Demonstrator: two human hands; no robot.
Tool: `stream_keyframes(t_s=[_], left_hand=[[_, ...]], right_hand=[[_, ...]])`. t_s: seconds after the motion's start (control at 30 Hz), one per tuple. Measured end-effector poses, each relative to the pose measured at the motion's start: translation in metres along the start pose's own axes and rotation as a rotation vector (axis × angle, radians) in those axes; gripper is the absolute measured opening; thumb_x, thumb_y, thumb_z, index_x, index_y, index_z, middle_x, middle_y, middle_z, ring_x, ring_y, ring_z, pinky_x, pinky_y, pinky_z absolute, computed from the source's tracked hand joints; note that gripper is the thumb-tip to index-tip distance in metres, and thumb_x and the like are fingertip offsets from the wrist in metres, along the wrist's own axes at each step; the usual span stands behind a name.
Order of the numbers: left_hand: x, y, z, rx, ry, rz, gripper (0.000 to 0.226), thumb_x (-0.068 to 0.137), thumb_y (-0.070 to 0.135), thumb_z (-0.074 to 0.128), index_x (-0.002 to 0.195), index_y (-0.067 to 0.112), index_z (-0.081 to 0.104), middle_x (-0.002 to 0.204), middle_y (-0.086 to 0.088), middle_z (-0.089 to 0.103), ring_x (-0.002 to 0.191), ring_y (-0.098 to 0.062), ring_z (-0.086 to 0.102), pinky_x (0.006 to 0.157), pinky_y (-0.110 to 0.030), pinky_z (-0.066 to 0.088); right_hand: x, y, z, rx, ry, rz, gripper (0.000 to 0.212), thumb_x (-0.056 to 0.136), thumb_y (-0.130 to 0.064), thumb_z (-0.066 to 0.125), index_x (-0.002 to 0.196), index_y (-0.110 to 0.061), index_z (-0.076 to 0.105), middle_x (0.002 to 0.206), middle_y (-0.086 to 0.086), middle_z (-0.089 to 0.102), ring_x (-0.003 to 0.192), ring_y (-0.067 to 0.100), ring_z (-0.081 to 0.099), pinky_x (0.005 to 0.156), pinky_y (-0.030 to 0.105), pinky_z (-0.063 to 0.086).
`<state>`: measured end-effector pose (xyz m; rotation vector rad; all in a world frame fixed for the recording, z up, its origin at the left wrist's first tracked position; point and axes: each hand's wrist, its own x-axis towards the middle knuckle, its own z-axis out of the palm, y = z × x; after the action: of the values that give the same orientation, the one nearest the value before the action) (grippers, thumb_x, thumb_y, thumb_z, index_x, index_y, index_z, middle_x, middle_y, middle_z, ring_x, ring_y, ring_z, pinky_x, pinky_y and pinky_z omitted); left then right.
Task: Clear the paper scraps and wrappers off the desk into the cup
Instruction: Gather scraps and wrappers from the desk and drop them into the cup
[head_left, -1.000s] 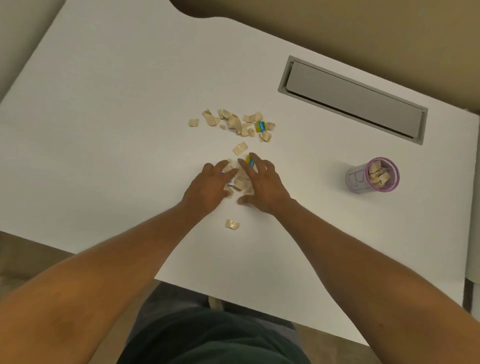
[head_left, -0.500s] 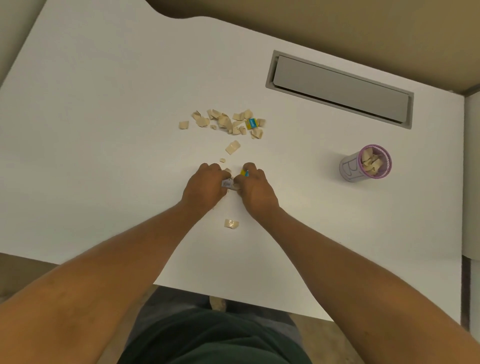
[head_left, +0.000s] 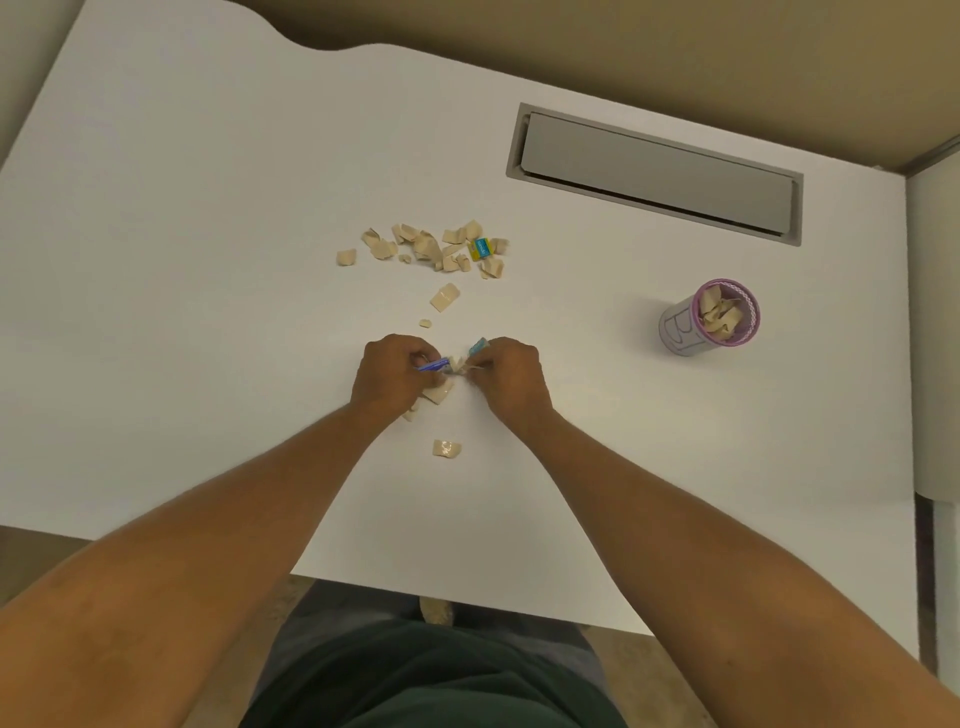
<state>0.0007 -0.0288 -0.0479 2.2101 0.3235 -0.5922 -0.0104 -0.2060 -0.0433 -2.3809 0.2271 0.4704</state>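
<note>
My left hand (head_left: 390, 375) and my right hand (head_left: 511, 378) are fisted side by side at the middle of the white desk (head_left: 208, 260), each closed on a bunch of beige paper scraps and wrappers. A blue wrapper (head_left: 434, 366) pokes from the left fist and a light-blue one (head_left: 477, 346) from the right. Several beige scraps (head_left: 426, 247) with a blue-and-yellow wrapper (head_left: 482, 248) lie in a cluster farther back. Single scraps lie in front of my hands (head_left: 447, 448) and beyond them (head_left: 444, 297). The pink-rimmed cup (head_left: 709, 323), holding scraps, stands to the right.
A grey cable hatch (head_left: 655, 174) is set into the desk at the back right. The desk's front edge runs just above my lap. A second white surface (head_left: 935, 332) adjoins the desk at the far right.
Both hands went from flat with fingers spread over the scraps to closed fists gathering them. The camera view shifted slightly.
</note>
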Motion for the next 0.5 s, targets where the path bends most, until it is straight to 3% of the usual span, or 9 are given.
stream_keyframes(t_s=[0.07,0.13,0.27,0.4,0.5], left_hand=[[-0.002,0.006,0.002,-0.090,0.014,-0.037,0.027,0.070,0.018,0.096,0.090,0.022,0.080,0.083,0.002,0.072,0.071,-0.011,0.065,0.057,-0.012,0.046],[-0.005,0.015,0.004,-0.167,0.023,-0.042,0.028,0.070,0.020,0.096,0.094,0.020,0.082,0.084,0.000,0.073,0.075,-0.012,0.065,0.064,-0.017,0.048],[-0.014,0.055,0.017,-0.390,0.000,-0.053,0.031,0.072,0.017,0.095,0.100,0.014,0.081,0.089,-0.009,0.077,0.082,-0.023,0.074,0.083,-0.035,0.064],[-0.021,0.111,0.043,-0.556,-0.093,-0.012,0.031,0.076,0.012,0.092,0.104,0.008,0.079,0.100,-0.023,0.078,0.093,-0.034,0.078,0.084,-0.038,0.066],[-0.026,0.159,0.071,-0.576,-0.159,0.027,0.030,0.076,0.014,0.092,0.102,0.010,0.079,0.101,-0.022,0.078,0.083,-0.026,0.076,0.084,-0.039,0.066]], right_hand=[[-0.004,0.002,-0.012,0.257,0.062,0.143,0.011,0.085,-0.016,0.081,0.095,-0.014,0.084,0.091,-0.003,0.078,0.079,0.005,0.065,0.077,0.020,0.048],[-0.009,0.006,-0.026,0.470,0.103,0.259,0.012,0.081,-0.019,0.085,0.093,-0.017,0.085,0.084,-0.006,0.078,0.073,0.004,0.068,0.073,0.023,0.053],[-0.026,0.016,-0.065,0.767,0.159,0.325,0.013,0.078,-0.013,0.088,0.091,-0.014,0.085,0.087,0.009,0.081,0.074,0.017,0.072,0.090,0.041,0.063],[-0.043,0.038,-0.115,0.801,0.272,0.307,0.011,0.078,-0.013,0.088,0.088,-0.014,0.085,0.085,0.005,0.081,0.073,0.016,0.072,0.088,0.040,0.064],[-0.047,0.062,-0.157,0.680,0.412,0.301,0.009,0.079,-0.015,0.087,0.087,-0.015,0.084,0.076,-0.006,0.079,0.069,0.008,0.071,0.084,0.034,0.063]])
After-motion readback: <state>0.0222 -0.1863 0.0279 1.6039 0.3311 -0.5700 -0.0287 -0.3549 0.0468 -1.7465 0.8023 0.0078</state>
